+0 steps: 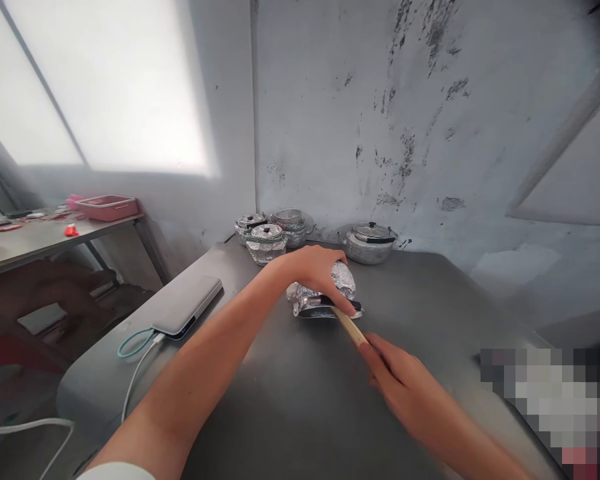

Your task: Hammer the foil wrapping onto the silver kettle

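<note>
Right hand [391, 367]: grips wooden stick [350, 327] | axis: slants far-left | left hand [320, 268]: clasps silvery pot [344, 281]

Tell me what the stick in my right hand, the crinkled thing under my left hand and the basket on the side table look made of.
Stick: probably wood or bamboo, pale tan and matt. Crinkled thing: shiny, creased silver, likely foil. Basket: smooth pinkish-red with a pale rim, probably plastic.
</note>
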Demonstrator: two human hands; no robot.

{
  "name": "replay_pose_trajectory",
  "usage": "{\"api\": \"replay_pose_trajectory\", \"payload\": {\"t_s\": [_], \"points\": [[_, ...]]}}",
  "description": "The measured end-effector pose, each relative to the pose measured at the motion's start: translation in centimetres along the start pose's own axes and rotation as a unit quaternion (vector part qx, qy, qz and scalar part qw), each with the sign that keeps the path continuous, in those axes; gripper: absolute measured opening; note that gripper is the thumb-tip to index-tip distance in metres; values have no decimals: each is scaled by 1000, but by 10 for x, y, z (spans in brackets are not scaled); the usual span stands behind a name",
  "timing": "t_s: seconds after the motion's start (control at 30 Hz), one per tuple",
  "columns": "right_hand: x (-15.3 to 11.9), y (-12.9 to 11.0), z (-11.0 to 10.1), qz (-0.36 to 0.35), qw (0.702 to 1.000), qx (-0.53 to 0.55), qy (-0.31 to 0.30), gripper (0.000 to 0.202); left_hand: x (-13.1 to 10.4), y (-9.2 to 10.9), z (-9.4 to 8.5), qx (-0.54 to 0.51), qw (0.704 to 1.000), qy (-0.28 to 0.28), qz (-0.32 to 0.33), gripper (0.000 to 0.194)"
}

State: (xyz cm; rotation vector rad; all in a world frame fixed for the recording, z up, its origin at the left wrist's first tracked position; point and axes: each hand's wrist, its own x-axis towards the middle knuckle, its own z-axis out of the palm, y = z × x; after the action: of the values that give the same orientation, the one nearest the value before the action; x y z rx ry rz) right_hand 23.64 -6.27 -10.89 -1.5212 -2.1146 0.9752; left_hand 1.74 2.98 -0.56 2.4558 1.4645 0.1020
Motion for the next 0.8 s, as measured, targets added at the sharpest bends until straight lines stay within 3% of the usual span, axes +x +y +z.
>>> {"api": "replay_pose_trajectory", "payload": {"t_s": [0.3,0.57,0.8], "points": [[-1,-9,1,25,996,-80,-16,37,0,2,0,7,1000,-1,-5,115],[-1,-5,7,10,991,-135,-4,44,0,0,1,-3,1000,3,5,119],[-3,-6,10,6,987,-161,5,37,0,0,0,-1,1000,-1,-4,116]]}}
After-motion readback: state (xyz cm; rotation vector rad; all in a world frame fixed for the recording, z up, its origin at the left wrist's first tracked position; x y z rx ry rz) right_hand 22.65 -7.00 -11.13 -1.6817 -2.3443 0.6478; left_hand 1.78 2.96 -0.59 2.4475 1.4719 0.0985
